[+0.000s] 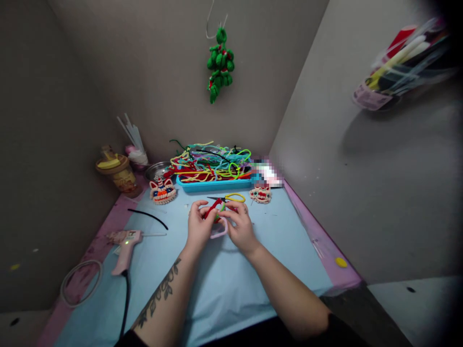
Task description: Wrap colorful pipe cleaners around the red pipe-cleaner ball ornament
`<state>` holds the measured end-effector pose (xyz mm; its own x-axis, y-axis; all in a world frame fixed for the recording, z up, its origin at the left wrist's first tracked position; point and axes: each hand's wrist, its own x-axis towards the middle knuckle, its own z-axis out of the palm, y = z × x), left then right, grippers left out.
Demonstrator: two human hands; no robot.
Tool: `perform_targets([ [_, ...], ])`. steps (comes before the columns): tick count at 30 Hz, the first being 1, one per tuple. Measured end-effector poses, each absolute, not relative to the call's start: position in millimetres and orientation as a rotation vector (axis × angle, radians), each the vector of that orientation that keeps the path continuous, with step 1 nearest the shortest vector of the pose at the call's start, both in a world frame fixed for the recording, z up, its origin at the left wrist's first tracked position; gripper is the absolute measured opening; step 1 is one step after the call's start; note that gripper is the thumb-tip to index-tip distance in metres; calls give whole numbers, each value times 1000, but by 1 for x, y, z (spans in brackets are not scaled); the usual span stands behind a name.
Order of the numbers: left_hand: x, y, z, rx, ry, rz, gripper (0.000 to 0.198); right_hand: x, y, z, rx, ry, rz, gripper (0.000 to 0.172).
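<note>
My left hand [198, 225] and my right hand [241, 230] meet over the middle of the table, fingers closed. Between their fingertips they pinch a small piece made of bent pipe cleaners [213, 209], with red and green strands and a pale pink loop hanging below. The fingers hide part of it. Just beyond the hands lie scissors [235, 197] with yellow handles and dark blades. An animal-face ornament [162, 193] in cream, orange and blue rests to the left. A similar cream and red face ornament [260, 194] is on the right.
A blue tray [217, 186] heaped with coloured pipe cleaners stands at the back. Left are a pink glue gun [126, 248] with a black cord, a black pipe cleaner [150, 216], a metal bowl [159, 169] and a brown pot [123, 176]. Green decoration [220, 62] hangs on the wall.
</note>
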<state>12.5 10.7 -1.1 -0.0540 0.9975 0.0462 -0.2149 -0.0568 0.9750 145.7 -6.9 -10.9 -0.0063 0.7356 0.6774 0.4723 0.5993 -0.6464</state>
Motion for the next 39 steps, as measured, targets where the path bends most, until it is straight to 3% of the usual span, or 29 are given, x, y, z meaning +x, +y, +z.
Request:
perform_targets([
  [4, 11, 18, -6, 860, 879, 1327, 55, 155, 2, -16, -1039, -1389, 539, 41],
  [9, 13, 20, -11, 837, 780, 1229, 58, 168, 13, -19, -1029, -1299, 844, 22],
  [16, 10, 19, -8, 1047, 841, 1170, 57, 167, 11, -7, -1041, -1184, 1229, 31],
  [21, -4, 20, 0, 1265, 1118, 1386, 30, 170, 10, -6, -1186, -1299, 817, 23],
  [26, -11, 17, 8, 1739, 1227, 1170, 25, 170, 6, -1, -1255, -1489, 434, 17],
  [33, -3, 18, 0, 2006, 1218, 1149, 20, 168, 7, -2, -1213, -1471, 564, 22],
  [39, -7, 22, 2, 1978, 1206, 1098, 20, 172, 12, -7, -1124, -1407, 887, 30],
])
